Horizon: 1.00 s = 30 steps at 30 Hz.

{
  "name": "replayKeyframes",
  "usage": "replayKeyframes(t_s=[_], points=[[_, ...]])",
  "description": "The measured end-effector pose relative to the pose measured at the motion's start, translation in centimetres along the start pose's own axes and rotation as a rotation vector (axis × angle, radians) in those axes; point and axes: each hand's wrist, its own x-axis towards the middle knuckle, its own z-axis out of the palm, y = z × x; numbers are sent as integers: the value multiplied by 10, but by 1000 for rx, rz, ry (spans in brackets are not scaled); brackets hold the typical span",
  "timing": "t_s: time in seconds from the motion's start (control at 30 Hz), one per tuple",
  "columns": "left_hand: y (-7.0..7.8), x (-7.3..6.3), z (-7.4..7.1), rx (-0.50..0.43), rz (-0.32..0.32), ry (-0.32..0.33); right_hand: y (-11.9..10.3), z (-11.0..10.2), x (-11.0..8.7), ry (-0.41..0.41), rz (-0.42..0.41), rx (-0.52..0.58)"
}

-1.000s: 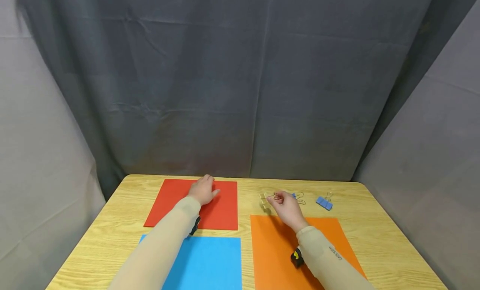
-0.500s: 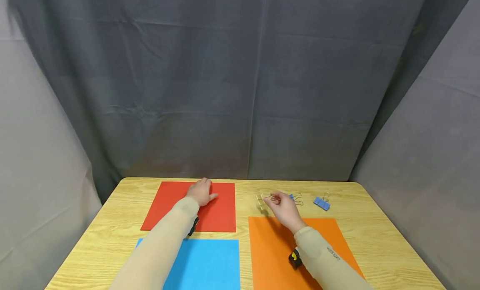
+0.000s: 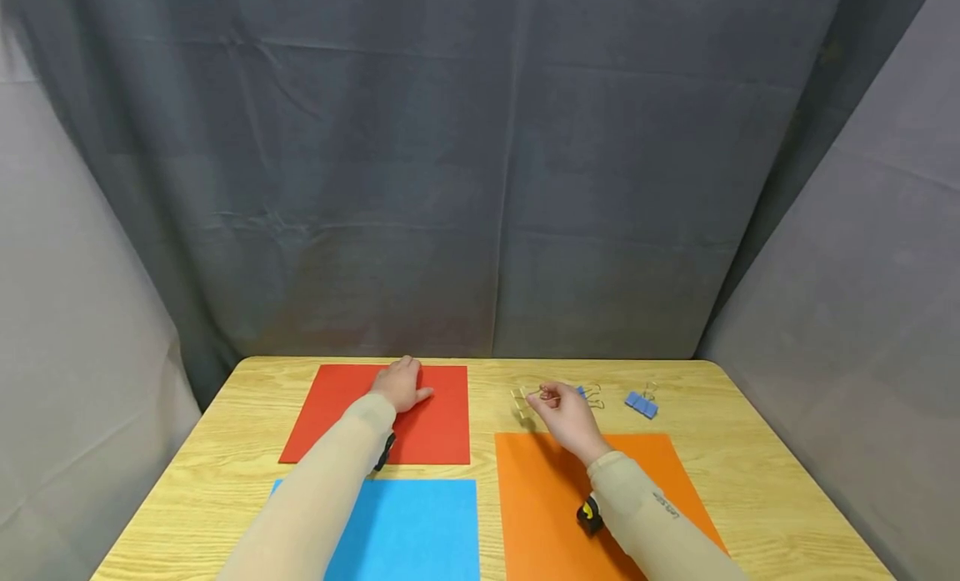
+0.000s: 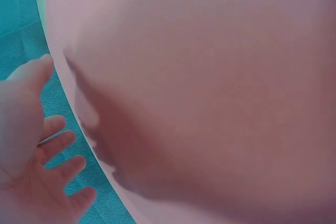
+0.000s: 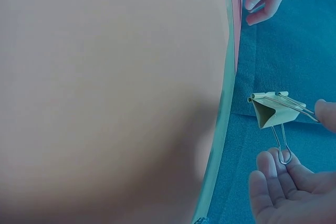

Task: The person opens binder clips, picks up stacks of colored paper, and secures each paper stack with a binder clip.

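Observation:
My right hand (image 3: 570,416) pinches a pale yellow binder clip (image 5: 281,109) by its wire handles, the thumb on one handle and the fingers on the other. The clip's body points left, just above the table. A blue binder clip (image 3: 581,391) lies behind this hand, partly hidden, with its wire handles spread to the right. Farther right lies another blue binder clip (image 3: 641,404). Over the red sheet (image 3: 442,431), my left hand (image 3: 401,384) lies with its fingers extended and nothing in its grasp; the left wrist view shows its spread fingers.
In front of the right hand an orange sheet (image 3: 532,498) lies flat under the forearm. A blue sheet (image 3: 420,523) lies nearer than the red one, partly covered by the left sleeve. The wooden table (image 3: 780,498) ends at a grey curtain (image 3: 420,189).
The head view has shifted slightly. Both hands keep their places, the right one still pinching the yellow binder clip.

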Motion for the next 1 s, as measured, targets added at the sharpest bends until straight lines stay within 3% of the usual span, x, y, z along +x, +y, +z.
replayKeyframes(t_s=[1.0], points=[[-12,8,5,-17,5,-42,2,2,-8,27,23,7]])
